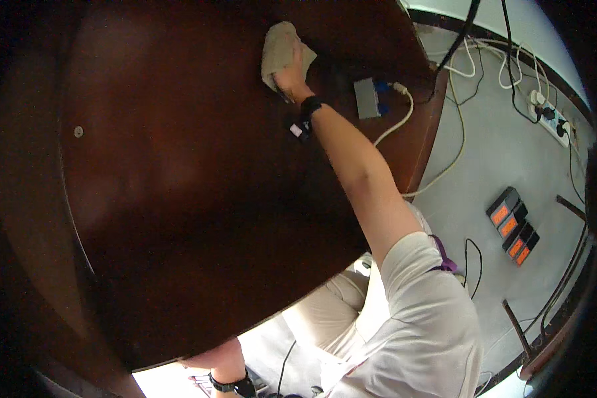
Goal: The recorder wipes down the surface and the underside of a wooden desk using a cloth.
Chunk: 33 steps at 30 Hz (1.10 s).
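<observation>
My right hand (pixel 294 74) lies on a folded beige cloth (pixel 278 52) on the dark brown wooden tabletop (pixel 179 149), fingers over its far side. A black band circles that wrist. A small black object with a pale patch (pixel 296 130) shows beside the wrist; I cannot tell if it hangs from the band. To the right of the cloth sits a grey metal box (pixel 366 99) with blue connectors and a beige cable plug (pixel 400 88). My left hand (pixel 216 355) is at the table's near edge, its fingers mostly hidden and a black watch (pixel 244 387) below it.
A beige cable (pixel 457 149) loops off the table's right edge to the floor. Beyond stands a white power strip (pixel 549 119) with several plugs and tangled cords. Several grey-and-orange boxes (pixel 512 226) lie on the grey floor. A round metal disc (pixel 78 131) sits at the tabletop's left.
</observation>
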Each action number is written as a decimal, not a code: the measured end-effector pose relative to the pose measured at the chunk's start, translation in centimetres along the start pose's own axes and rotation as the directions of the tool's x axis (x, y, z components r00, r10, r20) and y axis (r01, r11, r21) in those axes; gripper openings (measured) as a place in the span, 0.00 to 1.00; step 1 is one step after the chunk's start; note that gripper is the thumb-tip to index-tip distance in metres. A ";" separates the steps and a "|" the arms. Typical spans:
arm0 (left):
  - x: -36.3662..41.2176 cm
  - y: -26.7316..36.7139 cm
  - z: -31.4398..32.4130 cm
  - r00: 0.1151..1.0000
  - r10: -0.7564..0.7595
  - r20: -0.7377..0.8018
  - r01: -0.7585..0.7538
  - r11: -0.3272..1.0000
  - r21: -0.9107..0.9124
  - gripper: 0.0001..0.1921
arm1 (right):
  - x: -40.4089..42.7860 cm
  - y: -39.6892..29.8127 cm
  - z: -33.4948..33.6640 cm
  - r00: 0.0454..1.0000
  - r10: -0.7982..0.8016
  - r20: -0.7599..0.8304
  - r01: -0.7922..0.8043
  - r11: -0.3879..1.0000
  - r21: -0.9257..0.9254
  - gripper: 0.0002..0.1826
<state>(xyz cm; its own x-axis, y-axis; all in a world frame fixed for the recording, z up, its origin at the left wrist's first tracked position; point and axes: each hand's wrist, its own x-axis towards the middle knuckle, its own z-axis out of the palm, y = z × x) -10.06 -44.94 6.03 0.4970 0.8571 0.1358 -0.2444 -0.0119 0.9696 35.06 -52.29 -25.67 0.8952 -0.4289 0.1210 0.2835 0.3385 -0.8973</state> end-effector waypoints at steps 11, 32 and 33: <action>-0.2 0.0 0.4 0.993 0.025 -0.116 -0.016 0.997 0.081 0.37 | -20.9 -5.2 4.4 0.957 -0.020 0.289 0.060 0.990 -0.128 0.58; 2.9 0.6 -5.9 0.805 0.016 0.593 -0.133 0.979 0.153 0.36 | 1.0 9.5 -1.2 0.978 0.207 0.032 -0.209 0.966 0.152 0.59; 2.3 0.4 -5.4 0.781 0.022 0.624 -0.158 0.974 0.164 0.36 | 0.2 9.5 -0.6 0.979 0.202 0.015 -0.201 0.965 0.170 0.59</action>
<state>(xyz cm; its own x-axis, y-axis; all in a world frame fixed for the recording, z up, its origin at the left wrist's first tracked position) -13.50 -40.20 5.64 0.9023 0.3482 0.2543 -0.1798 -0.2321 0.9559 37.77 -49.67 -34.45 0.9390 -0.3393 -0.0562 0.1516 0.5550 -0.8179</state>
